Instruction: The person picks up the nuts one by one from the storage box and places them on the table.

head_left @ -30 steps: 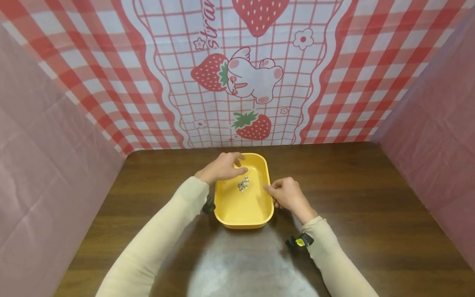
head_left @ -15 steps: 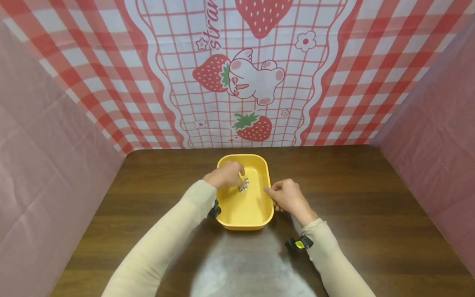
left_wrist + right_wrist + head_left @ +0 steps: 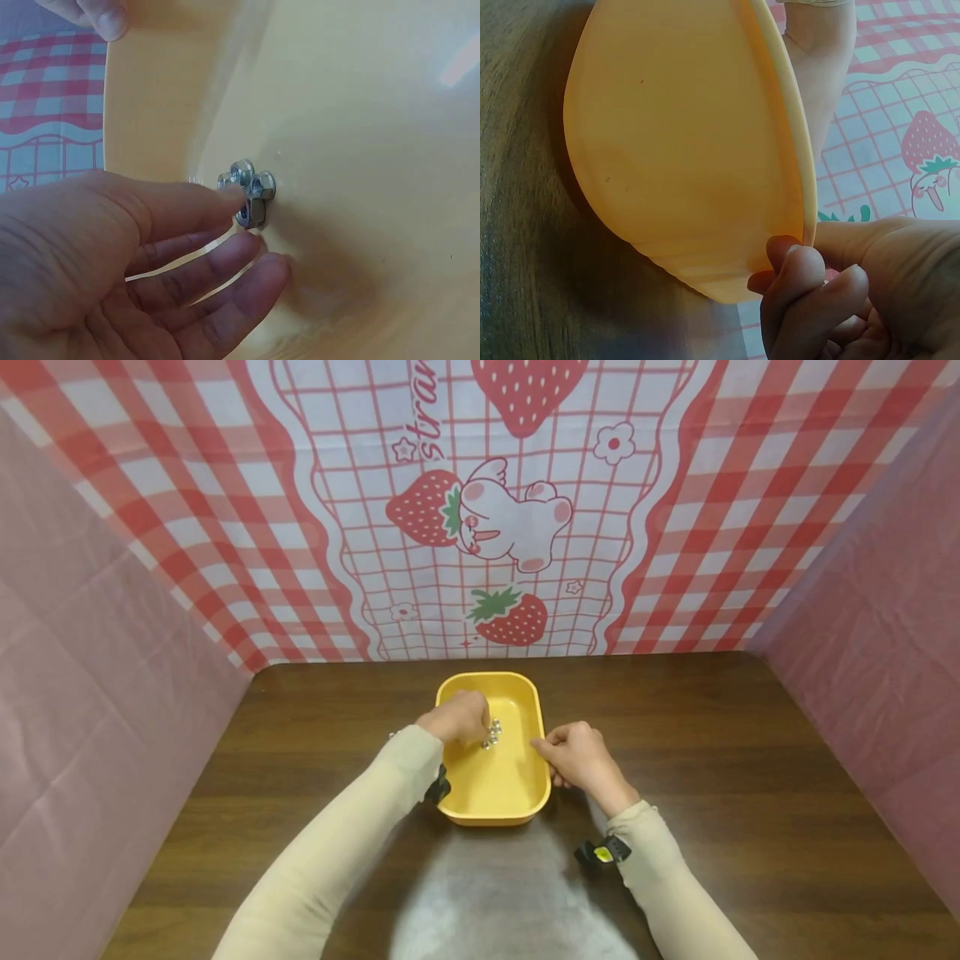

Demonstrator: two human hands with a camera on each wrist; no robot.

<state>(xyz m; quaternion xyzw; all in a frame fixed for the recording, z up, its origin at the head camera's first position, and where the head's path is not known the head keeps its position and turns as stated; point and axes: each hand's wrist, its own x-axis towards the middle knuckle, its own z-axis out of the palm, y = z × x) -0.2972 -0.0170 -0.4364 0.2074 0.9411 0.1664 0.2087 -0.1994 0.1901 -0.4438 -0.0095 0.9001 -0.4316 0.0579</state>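
Observation:
A yellow plastic tray (image 3: 491, 819) stands on the table. Several silver flange nuts (image 3: 259, 184) lie clustered on its floor. My left hand (image 3: 462, 716) reaches down into the tray over its left side, fingers bent at the cluster. In the left wrist view the thumb and fingertips pinch at the lowest nut (image 3: 252, 215), the thumb tip overlapping it. My right hand (image 3: 583, 755) grips the tray's right rim; the right wrist view shows its thumb inside the wall (image 3: 808, 187) and curled fingers outside.
A small silver object (image 3: 392, 735) lies on the brown wooden table (image 3: 675, 727) left of the tray, partly hidden by the left sleeve. A red checked strawberry cloth (image 3: 510, 527) hangs behind. Pink cloth walls (image 3: 862, 610) flank both sides.
My left hand has come down from above the tray's far left part to the nuts, its spread thumb and fingers drawing together. The right hand has stayed at the rim.

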